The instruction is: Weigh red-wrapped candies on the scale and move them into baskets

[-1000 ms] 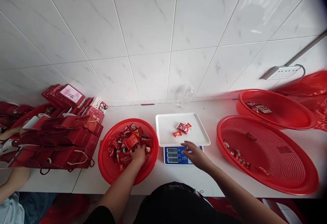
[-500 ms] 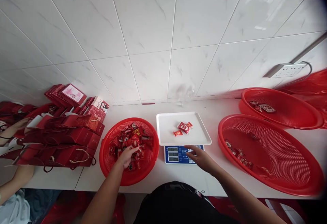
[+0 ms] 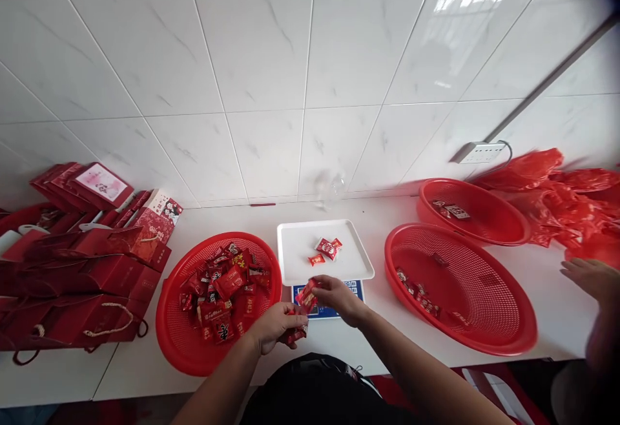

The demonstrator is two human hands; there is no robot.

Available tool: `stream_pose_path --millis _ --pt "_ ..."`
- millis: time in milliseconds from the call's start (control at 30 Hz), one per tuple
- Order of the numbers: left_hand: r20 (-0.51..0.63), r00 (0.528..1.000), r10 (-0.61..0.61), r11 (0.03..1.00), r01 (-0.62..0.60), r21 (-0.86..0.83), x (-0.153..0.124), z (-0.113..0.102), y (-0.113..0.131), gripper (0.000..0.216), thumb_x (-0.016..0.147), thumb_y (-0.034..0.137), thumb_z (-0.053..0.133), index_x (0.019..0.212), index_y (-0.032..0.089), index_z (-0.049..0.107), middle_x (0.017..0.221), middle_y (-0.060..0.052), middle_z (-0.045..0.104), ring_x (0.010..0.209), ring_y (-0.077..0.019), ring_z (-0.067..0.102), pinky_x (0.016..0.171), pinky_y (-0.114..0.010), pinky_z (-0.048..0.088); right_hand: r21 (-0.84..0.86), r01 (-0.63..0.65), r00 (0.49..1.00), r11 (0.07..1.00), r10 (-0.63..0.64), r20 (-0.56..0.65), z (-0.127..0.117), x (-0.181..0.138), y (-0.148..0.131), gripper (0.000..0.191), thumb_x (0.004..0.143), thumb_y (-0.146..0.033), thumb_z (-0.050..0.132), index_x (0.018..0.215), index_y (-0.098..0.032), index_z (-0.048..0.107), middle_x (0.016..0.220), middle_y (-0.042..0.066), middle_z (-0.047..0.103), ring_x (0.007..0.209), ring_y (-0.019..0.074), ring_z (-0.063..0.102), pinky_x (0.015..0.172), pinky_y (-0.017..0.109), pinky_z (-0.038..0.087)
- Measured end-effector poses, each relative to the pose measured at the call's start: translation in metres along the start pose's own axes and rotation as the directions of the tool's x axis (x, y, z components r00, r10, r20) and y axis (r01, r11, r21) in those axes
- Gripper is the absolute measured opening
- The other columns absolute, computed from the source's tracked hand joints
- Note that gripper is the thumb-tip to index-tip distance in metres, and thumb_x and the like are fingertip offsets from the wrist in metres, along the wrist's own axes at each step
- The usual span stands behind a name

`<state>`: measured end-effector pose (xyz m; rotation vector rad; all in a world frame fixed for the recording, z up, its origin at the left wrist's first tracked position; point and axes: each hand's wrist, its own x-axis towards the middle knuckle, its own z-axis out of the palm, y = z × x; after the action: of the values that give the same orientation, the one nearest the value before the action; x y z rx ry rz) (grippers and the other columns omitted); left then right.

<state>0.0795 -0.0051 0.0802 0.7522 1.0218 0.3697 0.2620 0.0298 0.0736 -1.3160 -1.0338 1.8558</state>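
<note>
My left hand [image 3: 277, 326] is closed around red-wrapped candies [image 3: 296, 333] just right of the round red basket [image 3: 167, 321]. That basket holds many red candy packets [image 3: 230, 281]. My right hand [image 3: 336, 297] pinches another red candy packet [image 3: 307, 294] close to the left fingertips, above the blue scale panel [image 3: 357, 289]. Behind my hands, the scale's white tray [image 3: 295, 238] carries several wrapped candies [image 3: 328, 248]. My fingers and the packets cover much of the panel.
Red gift boxes [image 3: 77, 296] are stacked at the left. Two red baskets stand at the right, a near one [image 3: 498, 302] and a far one [image 3: 489, 208], each with a few packets. Another person's hand [image 3: 591, 278] and red plastic bags [image 3: 566, 202] are beyond. A power strip [image 3: 479, 152] is on the wall.
My left hand has left the round basket with candies and moved right. My right hand has moved left to meet it and now holds a packet. Another person's hand appears at the right.
</note>
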Motion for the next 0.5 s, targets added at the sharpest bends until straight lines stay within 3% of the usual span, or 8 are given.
stream_pose_path --millis 100,233,333,433,500 --pt "-0.060 0.998 0.011 0.998 -0.014 -0.059 0.000 -0.006 -0.006 0.033 0.060 0.037 0.071 0.077 0.016 0.053 0.059 0.003 0.056 0.044 -0.0046 0.043 0.046 -0.020 0.040 -0.042 0.047 0.972 0.998 -0.055 -0.227 -0.033 0.009 0.001 0.042 0.067 -0.038 0.066 0.104 -0.018 0.058 0.096 0.006 0.065 0.085 0.0179 0.063 0.077 0.032 0.049" --pt "-0.151 0.988 0.010 0.990 -0.031 -0.137 -0.007 -0.019 -0.004 0.034 0.062 0.042 0.070 0.077 0.017 0.052 0.063 0.002 0.058 0.045 -0.0048 0.044 0.046 -0.020 0.038 -0.466 -0.021 0.883 0.885 -0.202 -0.423 -0.059 0.018 -0.005 0.057 0.071 -0.034 0.060 0.125 -0.025 0.046 0.128 0.008 0.051 0.107 0.0233 0.054 0.089 0.038 0.044" --pt "-0.173 0.985 0.028 0.980 -0.060 -0.187 -0.011 -0.024 0.000 0.031 0.063 0.038 0.069 0.080 0.018 0.054 0.062 0.002 0.058 0.046 -0.0048 0.045 0.049 -0.020 0.041 -0.609 -0.064 0.892 0.791 -0.228 -0.390 -0.062 0.028 -0.011 0.058 0.075 -0.030 0.055 0.130 -0.026 0.041 0.134 0.007 0.045 0.112 0.0231 0.051 0.092 0.038 0.042" --pt "-0.196 0.979 0.057 0.974 -0.098 -0.204 -0.015 -0.026 0.005 0.031 0.062 0.032 0.069 0.086 0.018 0.055 0.063 0.002 0.058 0.049 -0.0060 0.048 0.056 -0.024 0.045 -0.631 -0.036 0.928 0.775 -0.208 -0.309 -0.053 0.035 -0.015 0.052 0.076 -0.027 0.053 0.127 -0.022 0.045 0.125 0.008 0.053 0.111 0.0222 0.052 0.094 0.038 0.041" --pt "-0.199 0.977 0.076 0.971 -0.118 -0.208 -0.017 -0.024 0.006 0.033 0.062 0.030 0.069 0.089 0.018 0.055 0.064 0.002 0.058 0.050 -0.0064 0.049 0.059 -0.026 0.047 -0.654 0.022 0.917 0.756 -0.276 -0.288 -0.040 0.034 -0.015 0.047 0.075 -0.026 0.056 0.122 -0.023 0.050 0.130 0.007 0.049 0.121 0.0233 0.043 0.101 0.041 0.035"
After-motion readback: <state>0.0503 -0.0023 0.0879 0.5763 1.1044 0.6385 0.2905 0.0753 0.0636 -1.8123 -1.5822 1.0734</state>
